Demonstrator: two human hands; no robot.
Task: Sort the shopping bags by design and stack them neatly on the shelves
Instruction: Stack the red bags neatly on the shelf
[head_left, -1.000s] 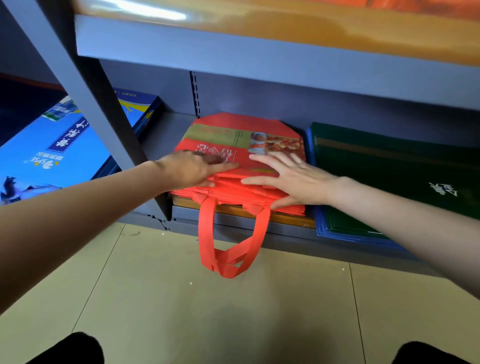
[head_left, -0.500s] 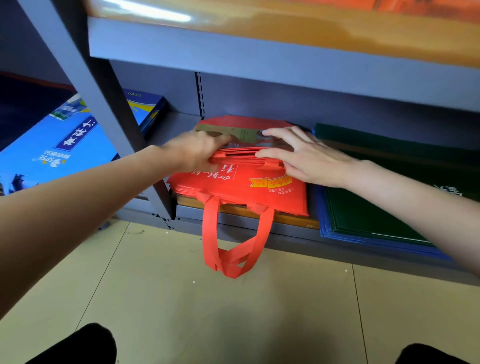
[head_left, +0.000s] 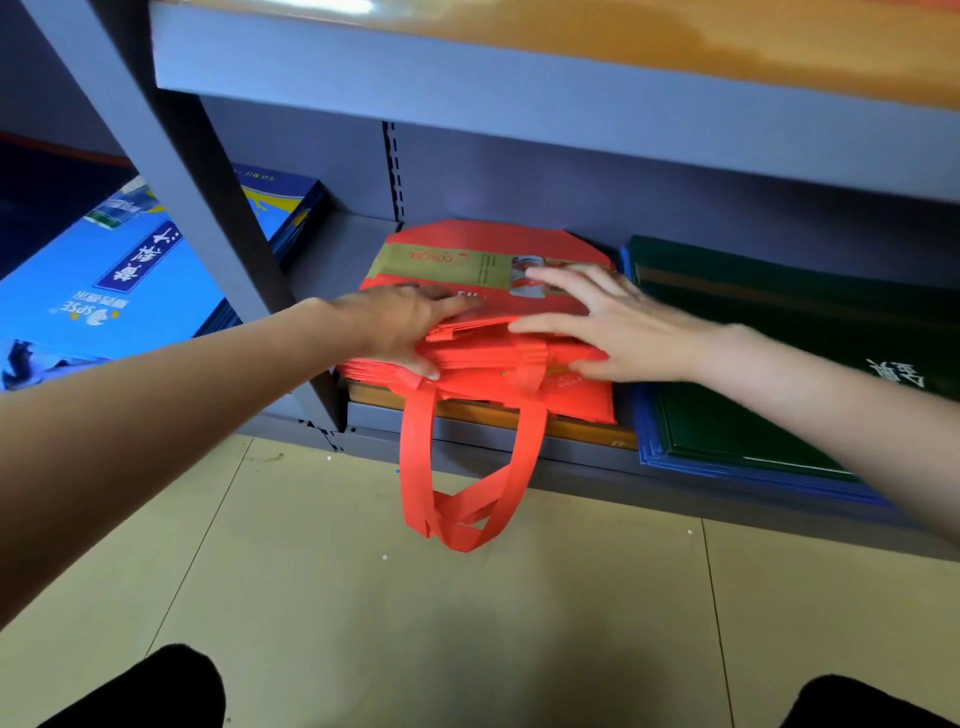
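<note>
Grey metal shelving (head_left: 519, 98) holds a stack of flat red fabric shopping bags (head_left: 483, 358) on its bottom shelf, left of the green bags (head_left: 779, 364). Left hand (head_left: 400, 327) and right hand (head_left: 613, 327) press it, fingers flat and spread. Better to square the edges and tuck in the handles (head_left: 467, 478).

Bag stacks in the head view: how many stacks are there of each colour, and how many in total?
Red stack, under both hands: 1
Green stack, lying on blue bags: 1
Light blue stack, left of the post: 1
Total: 3 stacks. The number of bags in each stack cannot be told.
</note>
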